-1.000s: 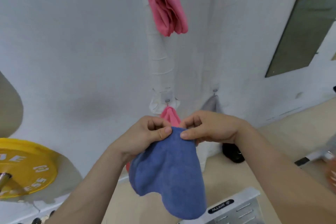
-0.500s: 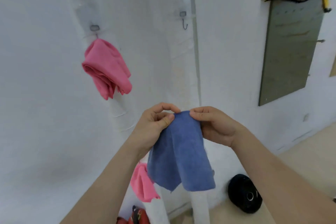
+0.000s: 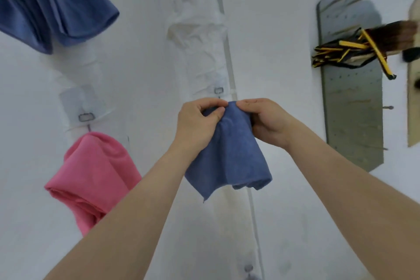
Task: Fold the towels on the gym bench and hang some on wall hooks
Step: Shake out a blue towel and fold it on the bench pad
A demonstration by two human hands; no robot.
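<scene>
Head view. I see the left hand [image 3: 197, 125] and the right hand [image 3: 268, 123] side by side, both pinching the bunched top edge of a small blue towel [image 3: 229, 157] with thumbs and curled fingers. The cloth is soft, fuzzy microfibre, hanging in loose folds with one corner pointing down. The towel is held up in front of the white wall [image 3: 284, 29], its top just below a small metal hook plate [image 3: 218, 91]. The fingers cover the hook tip, so I can't tell if the cloth is on it.

To the left, a pink towel [image 3: 95, 177] of the same fuzzy cloth hangs bunched from another hook [image 3: 86, 117]. At top left is a bigger blue towel [image 3: 52, 7], pleated and cut off by the frame. On the right is a grey perforated board [image 3: 354, 120] with pegs and black-and-yellow straps [image 3: 345, 52] draped on it.
</scene>
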